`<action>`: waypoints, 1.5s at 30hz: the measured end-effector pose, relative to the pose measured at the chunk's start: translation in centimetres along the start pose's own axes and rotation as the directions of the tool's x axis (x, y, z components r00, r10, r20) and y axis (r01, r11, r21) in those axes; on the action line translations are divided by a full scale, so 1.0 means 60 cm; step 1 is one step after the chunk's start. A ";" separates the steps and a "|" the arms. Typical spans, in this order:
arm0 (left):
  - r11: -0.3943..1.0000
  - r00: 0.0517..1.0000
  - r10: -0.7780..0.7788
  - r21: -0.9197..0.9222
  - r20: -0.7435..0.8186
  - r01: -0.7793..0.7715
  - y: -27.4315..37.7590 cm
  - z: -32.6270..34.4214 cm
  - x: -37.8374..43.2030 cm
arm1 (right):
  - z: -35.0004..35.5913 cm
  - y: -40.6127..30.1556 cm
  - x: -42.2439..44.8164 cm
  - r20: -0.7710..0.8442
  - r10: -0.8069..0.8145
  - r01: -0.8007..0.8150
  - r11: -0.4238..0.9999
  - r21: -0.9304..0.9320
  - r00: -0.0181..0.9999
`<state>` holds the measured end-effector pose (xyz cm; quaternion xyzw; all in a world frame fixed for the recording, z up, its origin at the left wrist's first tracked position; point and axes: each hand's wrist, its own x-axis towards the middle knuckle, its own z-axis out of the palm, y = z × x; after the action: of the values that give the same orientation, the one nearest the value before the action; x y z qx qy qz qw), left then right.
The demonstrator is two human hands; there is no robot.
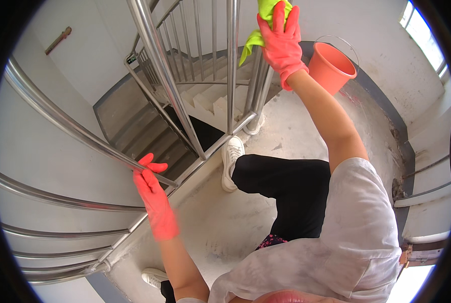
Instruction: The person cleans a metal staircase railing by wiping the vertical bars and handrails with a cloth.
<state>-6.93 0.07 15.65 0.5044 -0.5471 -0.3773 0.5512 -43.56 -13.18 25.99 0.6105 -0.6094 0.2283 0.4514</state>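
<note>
Both hands wear pink rubber gloves. My left hand (153, 195) is at a metal baluster (108, 147) of the stair railing, low down near the bottom rail, with its fingers around or against the bar. My right hand (282, 43) reaches forward at the top of the view and holds a lime-green cloth (252, 41) over the upper part of a thick railing post (261, 94). The cloth hides what lies under it, and one end hangs down to the left. A pink bucket (333, 68) with a wire handle stands on the floor just right of my right forearm.
The railing's bottom rail (189, 170) runs diagonally along the landing edge. Beyond it are descending stairs (153, 132), a dark gap (195, 128) and light steps (214, 96). My white shoe (233, 163) is beside the rail. A window (426, 38) is at upper right.
</note>
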 end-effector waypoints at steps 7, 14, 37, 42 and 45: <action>0.995 0.995 0.086 0.055 0.050 -0.089 -0.005 -0.011 0.006 | 0.065 -0.037 -0.152 0.236 -0.313 0.342 0.935 -0.094 0.920; 0.997 0.997 0.054 0.057 0.057 -0.057 0.010 -0.004 0.002 | 0.142 -0.025 -0.260 0.331 -0.420 0.392 0.907 0.151 0.845; 0.995 0.996 0.090 -0.047 0.020 -0.089 -0.014 -0.013 -0.002 | -0.315 -0.025 0.408 0.024 0.254 -0.088 0.244 0.966 0.967; 0.990 0.997 0.077 -0.117 0.001 -0.076 -0.012 -0.007 -0.004 | -0.237 -0.036 0.371 0.259 0.098 -0.244 -0.137 0.960 0.961; 0.987 0.997 0.076 -0.138 -0.003 -0.076 -0.007 -0.011 -0.008 | -0.229 -0.081 0.275 0.331 0.271 -0.303 -0.138 0.943 0.904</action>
<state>-6.31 0.51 15.22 0.4432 -0.5391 -0.3935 0.5983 -32.66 -11.40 45.07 0.5957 -0.3737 0.6818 -0.2013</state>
